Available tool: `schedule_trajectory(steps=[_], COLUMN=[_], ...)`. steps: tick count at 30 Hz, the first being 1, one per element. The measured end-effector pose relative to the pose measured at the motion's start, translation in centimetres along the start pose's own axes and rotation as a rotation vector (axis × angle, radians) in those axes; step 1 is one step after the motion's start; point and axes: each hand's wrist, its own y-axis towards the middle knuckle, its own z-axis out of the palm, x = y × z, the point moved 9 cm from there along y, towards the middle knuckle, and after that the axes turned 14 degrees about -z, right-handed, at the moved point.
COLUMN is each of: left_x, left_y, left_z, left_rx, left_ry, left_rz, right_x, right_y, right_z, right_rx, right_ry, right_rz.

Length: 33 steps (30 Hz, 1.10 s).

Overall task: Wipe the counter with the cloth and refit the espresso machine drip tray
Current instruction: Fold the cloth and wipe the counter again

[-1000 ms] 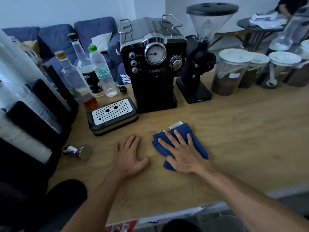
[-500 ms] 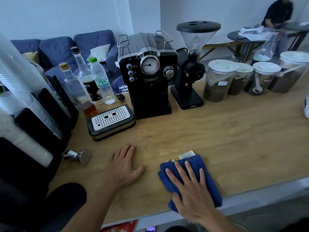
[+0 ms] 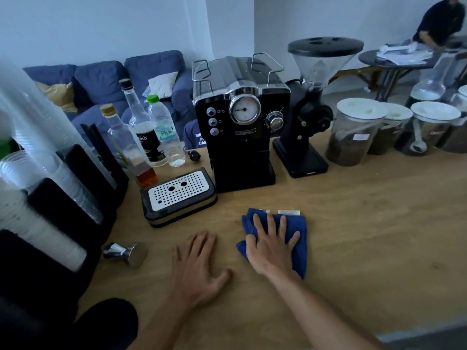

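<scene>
A folded blue cloth (image 3: 298, 233) lies on the wooden counter (image 3: 366, 223), in front of the black espresso machine (image 3: 242, 127). My right hand (image 3: 271, 242) presses flat on the cloth with fingers spread. My left hand (image 3: 195, 263) rests palm down on the bare counter just left of it, holding nothing. The drip tray (image 3: 178, 197), black with a perforated white grille, sits on the counter to the left of the machine, apart from it.
A metal tamper (image 3: 127, 252) lies left of my left hand. Bottles (image 3: 141, 137) stand behind the tray, stacked plastic cups (image 3: 38, 188) at far left. A black grinder (image 3: 308, 117) and several lidded jars (image 3: 358, 132) line the back right.
My right hand has pushed the cloth away from the counter's front edge, back toward the espresso machine. My left hand has stayed flat in the same place.
</scene>
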Motion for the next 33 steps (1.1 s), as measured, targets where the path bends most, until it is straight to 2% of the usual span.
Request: schedule_trajectory(steps=[7,14,18,22,28,33], left_x=[-0.3,0.3,0.4,0.6,1.1,1.6], left_y=[0.5,1.3,0.9,0.3,-1.4,-2.3], left_z=[0.0,-0.1,-0.3,-0.6,-1.2,-1.3], left_rx=[0.038,0.031,0.005,-0.040,-0.110,-0.116], left_ry=[0.031,0.014,-0.015,-0.040,-0.015,0.014], left_rz=[0.014,0.022,0.028,0.025,-0.017,-0.036], right_x=[1.6,3.1,2.5,2.3,1.8,1.6], right_y=[7.0,7.4,4.4,-0.5,-7.9,-13.1], right_z=[0.5,1.6,1.7,1.5,1.7,2.3], right_rx=[0.050,0.180,0.204,0.204,0.204,0.134], right_ry=[-0.045,-0.173,-0.234,-0.213,-0.247,-0.277], right_rz=[-0.042,-0.331,-0.466,-0.527,-0.520,-0.498])
